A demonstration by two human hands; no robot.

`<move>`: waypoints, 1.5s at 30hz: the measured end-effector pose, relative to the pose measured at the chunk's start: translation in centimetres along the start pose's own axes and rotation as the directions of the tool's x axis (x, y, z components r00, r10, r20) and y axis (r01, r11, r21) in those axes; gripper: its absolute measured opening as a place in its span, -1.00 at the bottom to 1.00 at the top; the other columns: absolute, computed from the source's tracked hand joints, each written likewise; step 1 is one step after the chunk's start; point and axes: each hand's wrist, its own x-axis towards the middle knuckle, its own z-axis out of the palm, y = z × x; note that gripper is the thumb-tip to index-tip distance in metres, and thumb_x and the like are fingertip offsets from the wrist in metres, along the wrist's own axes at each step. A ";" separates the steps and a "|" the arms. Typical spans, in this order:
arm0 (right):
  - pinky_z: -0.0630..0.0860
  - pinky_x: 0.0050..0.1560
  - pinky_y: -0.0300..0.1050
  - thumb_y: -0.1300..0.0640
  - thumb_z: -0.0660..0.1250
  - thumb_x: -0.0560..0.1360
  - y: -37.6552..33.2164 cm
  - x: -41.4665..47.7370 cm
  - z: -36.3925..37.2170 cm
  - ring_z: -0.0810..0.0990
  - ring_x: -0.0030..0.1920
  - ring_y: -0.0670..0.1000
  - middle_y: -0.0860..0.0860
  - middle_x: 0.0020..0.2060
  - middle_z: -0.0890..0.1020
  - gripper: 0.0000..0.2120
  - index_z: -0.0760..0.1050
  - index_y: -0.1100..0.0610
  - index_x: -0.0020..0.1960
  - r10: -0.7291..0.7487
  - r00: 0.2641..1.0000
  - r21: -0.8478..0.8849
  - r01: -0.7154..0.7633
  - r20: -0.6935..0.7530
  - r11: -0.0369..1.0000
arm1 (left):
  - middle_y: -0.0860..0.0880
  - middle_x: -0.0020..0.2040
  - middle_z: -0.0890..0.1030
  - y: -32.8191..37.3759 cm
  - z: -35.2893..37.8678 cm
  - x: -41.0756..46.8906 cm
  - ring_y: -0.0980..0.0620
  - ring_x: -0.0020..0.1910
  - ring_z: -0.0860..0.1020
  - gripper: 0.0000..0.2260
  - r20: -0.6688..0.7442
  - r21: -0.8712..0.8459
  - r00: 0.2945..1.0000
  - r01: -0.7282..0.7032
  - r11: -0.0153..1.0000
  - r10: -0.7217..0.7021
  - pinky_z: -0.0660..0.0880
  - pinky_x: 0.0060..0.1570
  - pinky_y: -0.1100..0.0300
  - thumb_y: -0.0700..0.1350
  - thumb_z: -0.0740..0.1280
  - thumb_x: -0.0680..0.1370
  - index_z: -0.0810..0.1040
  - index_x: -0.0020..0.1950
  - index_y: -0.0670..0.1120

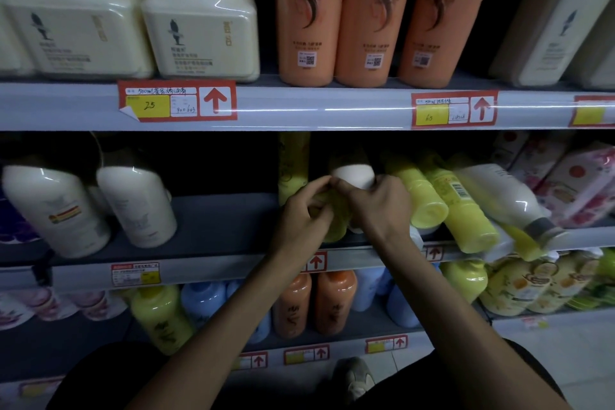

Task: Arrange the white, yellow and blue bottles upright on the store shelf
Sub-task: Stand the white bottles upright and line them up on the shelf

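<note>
Grey metal shelf (216, 223) bearing leaning yellow bottles (466, 216) at right, beside which the left hand (304, 210) and right hand (374, 206), fingers curled, together grip a central yellow bottle (337, 223) near its front edge.

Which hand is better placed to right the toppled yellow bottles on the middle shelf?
Probably the right. The right hand, holding a white-ended bottle, is next to the toppled yellow bottles; the left hand, gripping another yellow bottle, is farther and would have to cross it.
</note>
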 end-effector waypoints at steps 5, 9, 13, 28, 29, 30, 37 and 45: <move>0.66 -0.35 0.11 -0.32 0.57 0.30 0.0 -1.9 -4.2 0.67 -0.45 0.12 0.09 -0.45 0.68 -0.49 0.66 0.15 -0.21 0.033 0.991 0.160 -0.055 0.133 0.986 | 0.08 0.21 0.63 -1.1 -1.1 -0.7 0.09 0.20 0.59 -0.52 0.004 0.225 0.980 -0.194 0.955 0.198 0.57 0.24 -0.03 -0.12 0.37 0.54 0.50 0.46 0.15; 0.50 -0.49 -0.12 -0.13 0.60 0.38 -0.2 -4.3 -8.7 0.56 -0.51 0.09 0.20 -0.43 0.67 -0.57 0.70 0.28 -0.18 0.025 0.950 0.268 -0.113 0.312 0.957 | 0.05 0.42 0.51 -0.9 -2.7 -1.5 -0.06 0.34 0.52 -0.42 0.069 0.608 0.863 -0.434 0.665 0.501 0.46 0.30 -0.12 -0.06 0.44 0.53 0.42 0.55 0.06; 0.40 -0.41 -0.11 -0.13 0.60 0.34 -0.2 -5.8 -11.3 0.48 -0.39 0.09 0.24 -0.42 0.56 -0.56 0.70 0.29 -0.21 0.051 0.873 0.306 -0.224 0.486 0.925 | -0.13 0.51 0.43 -0.2 -4.1 -2.5 -0.20 0.44 0.46 -0.36 0.179 0.741 0.733 -0.539 0.400 0.656 0.40 0.37 -0.18 0.02 0.47 0.53 0.40 0.59 -0.03; 0.74 -0.11 0.11 -0.14 0.35 0.50 -0.8 -6.8 -10.9 0.73 0.10 0.27 0.27 0.11 0.72 -0.50 0.59 0.19 0.28 0.109 0.383 0.174 -0.631 0.917 0.756 | 0.09 0.44 0.53 -2.7 -7.6 -7.7 0.10 0.45 0.47 -0.38 0.093 0.519 0.805 -0.542 0.662 0.586 0.47 0.38 0.08 0.13 0.47 0.47 0.46 0.50 0.01; 0.73 -0.12 0.08 -0.17 0.32 0.49 -1.0 -6.9 -10.5 0.74 0.07 0.26 0.29 0.09 0.72 -0.45 0.58 0.22 0.29 0.093 0.369 0.179 -0.637 0.925 0.749 | 0.14 0.42 0.54 -2.9 -7.9 -8.2 0.14 0.42 0.49 -0.35 0.049 0.492 0.845 -0.484 0.723 0.532 0.48 0.35 0.10 0.18 0.49 0.43 0.47 0.49 0.04; 0.71 -0.15 0.05 -0.21 0.28 0.50 -1.0 -7.0 -10.1 0.75 0.01 0.23 0.29 0.06 0.72 -0.41 0.59 0.25 0.26 0.093 0.367 0.180 -0.642 0.925 0.745 | 0.16 0.41 0.55 -3.1 -8.2 -8.7 0.14 0.41 0.50 -0.32 0.016 0.472 0.877 -0.430 0.770 0.480 0.51 0.32 0.09 0.21 0.51 0.40 0.48 0.49 0.06; 0.67 -0.25 -0.10 -0.11 0.16 0.69 -0.5 -8.2 -5.3 0.75 0.02 0.20 0.23 0.06 0.74 -0.52 0.66 0.23 0.21 0.069 0.441 0.231 -0.589 0.895 0.775 | 0.31 0.22 0.66 -2.4 -9.9 -10.5 0.30 0.22 0.60 -0.28 -0.132 0.155 0.987 -0.070 0.985 0.091 0.56 0.09 0.37 -0.03 0.71 0.26 0.55 0.38 0.16; 0.66 -0.04 -0.17 0.07 0.51 0.53 -2.8 -10.8 2.0 0.73 0.04 -0.06 0.01 -0.02 0.77 -0.70 0.62 0.06 0.24 -0.232 0.666 0.404 -0.113 0.708 0.908 | 0.18 0.15 0.71 -2.6 -12.5 -9.2 0.17 0.16 0.67 -0.39 -0.251 0.012 0.968 0.015 1.000 -0.012 0.63 -0.02 0.20 -0.08 0.72 0.28 0.56 0.25 0.14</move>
